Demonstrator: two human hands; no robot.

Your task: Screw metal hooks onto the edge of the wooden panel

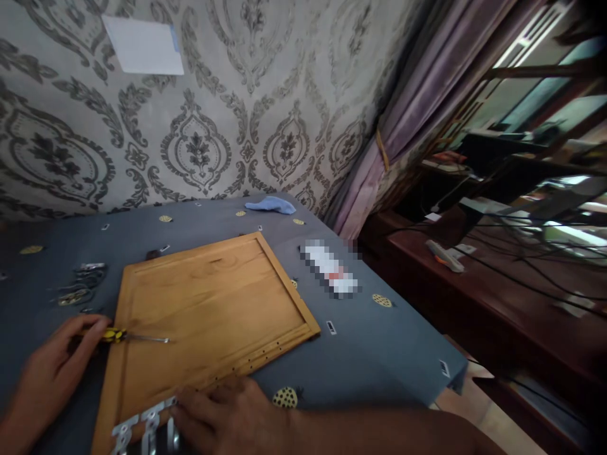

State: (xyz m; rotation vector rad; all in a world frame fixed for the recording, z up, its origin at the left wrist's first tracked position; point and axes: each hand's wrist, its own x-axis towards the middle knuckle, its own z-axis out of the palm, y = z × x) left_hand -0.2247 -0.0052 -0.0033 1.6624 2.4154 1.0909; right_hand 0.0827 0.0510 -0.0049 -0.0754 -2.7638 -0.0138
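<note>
My left hand (71, 357) is closed around the yellow and black handle of a screwdriver (114, 335). Its metal shaft reaches over the left edge of a wooden cabinet door (208, 303), which lies flat with a raised frame. At the door's near edge, my right hand (232, 414) has its fingers bent against a silver metal hinge (173, 435), partly hidden by them. Beside it are two more metal hinges (152, 422), cut off by the bottom of the view. Small dark holes run along the frame near my right hand.
A grey-blue cloth (360, 354) covers the table. Small metal parts (83, 281) lie left of the door, a blue cloth (271, 205) near the wall, and a blurred-out white item (329, 268) to the right. Beyond the table's right edge stands dark red furniture (502, 278) with cables.
</note>
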